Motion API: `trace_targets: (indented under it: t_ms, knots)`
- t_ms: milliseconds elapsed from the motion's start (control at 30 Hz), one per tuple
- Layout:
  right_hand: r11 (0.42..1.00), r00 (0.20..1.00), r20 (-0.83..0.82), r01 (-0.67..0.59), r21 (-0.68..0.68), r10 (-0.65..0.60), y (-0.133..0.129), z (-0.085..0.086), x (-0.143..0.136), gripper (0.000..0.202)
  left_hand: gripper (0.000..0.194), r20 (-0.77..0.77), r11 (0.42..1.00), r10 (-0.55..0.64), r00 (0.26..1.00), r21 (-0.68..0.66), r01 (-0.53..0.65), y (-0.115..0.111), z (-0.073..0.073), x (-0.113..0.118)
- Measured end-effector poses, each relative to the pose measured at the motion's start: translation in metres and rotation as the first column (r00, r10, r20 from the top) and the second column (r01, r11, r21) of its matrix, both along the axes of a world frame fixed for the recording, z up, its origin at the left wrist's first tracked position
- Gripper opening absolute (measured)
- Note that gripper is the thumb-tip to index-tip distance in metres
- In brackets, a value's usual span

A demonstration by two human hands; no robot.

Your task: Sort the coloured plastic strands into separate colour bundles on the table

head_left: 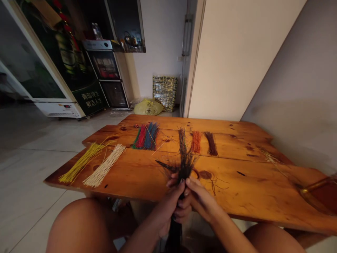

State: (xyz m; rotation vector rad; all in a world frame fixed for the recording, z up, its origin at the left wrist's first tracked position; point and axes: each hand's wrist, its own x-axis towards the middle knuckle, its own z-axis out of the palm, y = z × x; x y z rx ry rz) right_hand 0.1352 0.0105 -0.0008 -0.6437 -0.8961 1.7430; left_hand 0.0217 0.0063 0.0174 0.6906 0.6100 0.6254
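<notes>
Both of my hands meet at the near edge of the wooden table (226, 175). My left hand (172, 198) is wrapped round a bundle of thin black strands (186, 165), whose loose ends fan out above the fingers. From the right, my right hand (196, 195) closes on the same bundle, its thumb and fingers touching the strands beside the left thumb. A long black part (173, 233) hangs below the hands, over the table edge. Just beyond the black ends lies a dark multicoloured bundle (182, 137).
Yellow strands (81, 163) and cream strands (105, 167) lie at the left. Green, red and blue bundles (146, 136) sit farther back; orange (196, 141) and dark brown ones (211, 143) lie right of centre. A brown object (321, 195) is at the right edge.
</notes>
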Motion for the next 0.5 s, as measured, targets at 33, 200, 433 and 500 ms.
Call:
trace_targets:
  t_ms: [33, 200, 433, 500]
  knots:
    - [1.0, 0.999, -0.039, 0.003, -0.003, -0.003, 0.0, 0.002, 0.005, 0.025, 0.045, 0.033, 0.997, -0.079, 0.996, -0.008, 0.079, 0.0, 0.001, 0.008]
    - [0.991, 0.99, -0.047, 0.13, -0.023, -0.131, 0.004, 0.011, 0.021, 0.04, 0.044, 0.127, 0.971, -0.228, 0.965, -0.04, 0.235, 0.001, -0.013, 0.035]
    - [0.955, 0.959, -0.066, 0.264, -0.136, -0.274, 0.02, 0.001, 0.024, 0.043, 0.047, -0.172, 0.997, -0.072, 0.982, 0.029, 0.078, 0.007, -0.045, 0.039]
    - [0.948, 0.945, -0.131, 0.28, -0.153, -0.3, 0.024, -0.001, 0.032, 0.041, 0.045, -0.26, 0.992, -0.065, 0.963, 0.086, 0.091, 0.006, -0.049, 0.035]
